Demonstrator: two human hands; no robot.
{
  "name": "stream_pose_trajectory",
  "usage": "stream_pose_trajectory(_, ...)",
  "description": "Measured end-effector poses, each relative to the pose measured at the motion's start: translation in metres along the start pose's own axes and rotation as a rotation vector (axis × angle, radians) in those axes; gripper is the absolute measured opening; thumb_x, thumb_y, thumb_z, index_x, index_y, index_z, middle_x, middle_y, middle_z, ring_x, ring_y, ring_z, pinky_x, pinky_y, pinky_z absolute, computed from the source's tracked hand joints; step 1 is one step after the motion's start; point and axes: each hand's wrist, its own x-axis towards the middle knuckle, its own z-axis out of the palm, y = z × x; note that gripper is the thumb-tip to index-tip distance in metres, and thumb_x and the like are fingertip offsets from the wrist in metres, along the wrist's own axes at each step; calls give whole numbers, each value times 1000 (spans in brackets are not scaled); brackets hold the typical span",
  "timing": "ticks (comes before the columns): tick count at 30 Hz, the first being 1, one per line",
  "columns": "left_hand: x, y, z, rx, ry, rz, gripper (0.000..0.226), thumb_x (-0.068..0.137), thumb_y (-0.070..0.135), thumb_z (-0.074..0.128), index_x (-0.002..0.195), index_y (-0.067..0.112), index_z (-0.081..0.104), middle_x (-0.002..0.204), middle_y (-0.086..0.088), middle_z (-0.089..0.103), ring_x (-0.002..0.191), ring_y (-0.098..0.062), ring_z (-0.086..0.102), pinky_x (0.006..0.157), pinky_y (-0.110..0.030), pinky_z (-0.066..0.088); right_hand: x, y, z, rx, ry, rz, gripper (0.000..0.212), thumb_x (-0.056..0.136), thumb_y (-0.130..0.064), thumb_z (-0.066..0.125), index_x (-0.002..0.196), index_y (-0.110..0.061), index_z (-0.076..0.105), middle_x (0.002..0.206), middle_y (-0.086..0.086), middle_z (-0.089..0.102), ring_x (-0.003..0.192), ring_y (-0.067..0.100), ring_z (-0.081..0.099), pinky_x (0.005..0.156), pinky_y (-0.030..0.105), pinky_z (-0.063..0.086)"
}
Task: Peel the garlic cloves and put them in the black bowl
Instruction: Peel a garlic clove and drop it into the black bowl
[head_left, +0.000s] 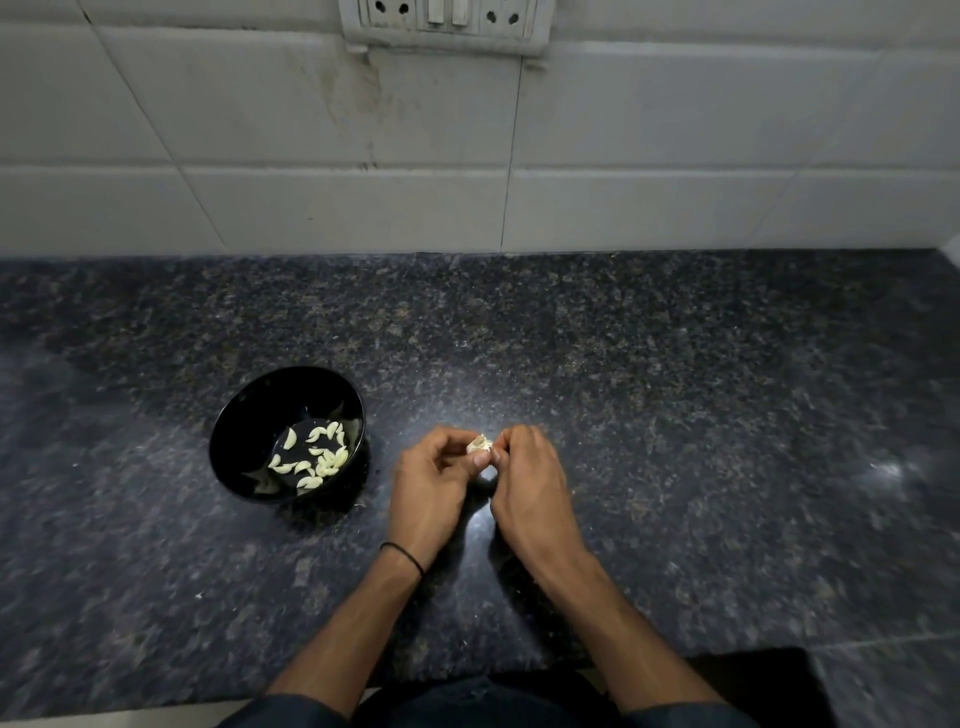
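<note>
The left hand (430, 486) and right hand (531, 480) both pinch one small whitish papery garlic piece (479, 446) above the dark speckled stone bench (675, 415); its long axis is unclear.

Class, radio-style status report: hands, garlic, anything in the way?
Left hand, right hand both pinching small pale garlic piece. Round black bowl to their left, peeled cloves inside. Nothing in between.

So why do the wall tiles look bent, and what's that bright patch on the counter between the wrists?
In the head view, the wide-angle lens bows the wall tiles and the corners go dim; the bright patch is glare off the polished countertop, with a second glint at right; the garlic pinched between the left hand and right hand looks slightly soft.
</note>
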Motion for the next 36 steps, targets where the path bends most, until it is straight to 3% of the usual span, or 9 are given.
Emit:
stream_pose_trajectory(4, -1, 0, -4, 179, -13, 93, 14, 85, 8, 76, 93, 20, 74, 83, 7, 76, 79, -7, 72, 76, -20, 56, 0, -3, -1, -103, -70, -7, 12, 96, -7, 47, 97, -19, 45, 99, -4, 46, 93, 14, 41, 74, 24, 32)
stream_pose_trajectory(11, -2, 0, -7, 368, -34, 190, 10, 86, 12, 75, 89, 22, 75, 79, 12, 74, 77, 0, 69, 77, -19, 55, 1, -4, 3, -180, -153, -11, 19, 96, -5, 48, 113, -12, 47, 117, 7, 51, 108, 21, 44, 82, 27, 38)
stream_pose_trajectory(14, 1, -1, -8, 529, -35, 269, 9, 87, 15, 73, 94, 21, 75, 88, 8, 74, 84, -7, 68, 82, -22, 52, 2, -4, 5, -246, -195, 9, 31, 93, -4, 54, 120, -13, 45, 123, 9, 48, 116, 25, 43, 91, 32, 42)
stream_pose_trajectory(17, 3, 0, -8, 695, -61, 353, 8, 89, 16, 68, 95, 17, 73, 89, 1, 71, 84, -16, 65, 77, -22, 45, 4, -2, 7, -277, -206, 13, 37, 90, -4, 56, 123, -14, 42, 125, 9, 46, 116, 25, 43, 94, 33, 44)
stream_pose_trajectory(22, 5, 3, -4, 840, -133, 419, 10, 94, 16, 57, 93, 12, 66, 87, -4, 60, 80, -23, 60, 69, -33, 45, 6, 0, 11, -301, -158, 27, 27, 96, -8, 48, 121, -16, 42, 123, 9, 47, 114, 25, 43, 94, 35, 43)
stream_pose_trajectory(26, 5, 6, 2, 906, -145, 416, 13, 94, 19, 53, 88, 12, 62, 86, -3, 55, 79, -23, 58, 65, -26, 35, 9, 3, 12, -328, -132, 47, 26, 98, -10, 47, 123, -15, 42, 124, 11, 49, 116, 26, 44, 96, 36, 44)
stream_pose_trajectory(30, 8, 9, -3, 952, -105, 352, 15, 96, 22, 53, 95, 11, 64, 94, -7, 58, 87, -28, 59, 70, -30, 35, 11, 13, 7, -310, -95, 170, 37, 90, 3, 52, 124, -10, 43, 128, 15, 50, 118, 30, 47, 97, 37, 45)
stream_pose_trajectory(34, 14, 2, -7, 907, -106, 308, 15, 97, 20, 53, 99, 11, 66, 95, -7, 58, 89, -28, 59, 71, -30, 36, 7, 21, 13, -177, -39, 141, 20, 97, 0, 45, 115, -9, 46, 117, 13, 57, 106, 28, 54, 86, 34, 45)
stream_pose_trajectory(36, 19, -7, -7, 851, -113, 283, 17, 98, 19, 53, 101, 11, 68, 97, -8, 58, 90, -28, 59, 76, -32, 41, 4, 21, 16, -82, -6, 99, 21, 102, -6, 43, 122, -10, 49, 120, 10, 57, 109, 26, 54, 89, 34, 45)
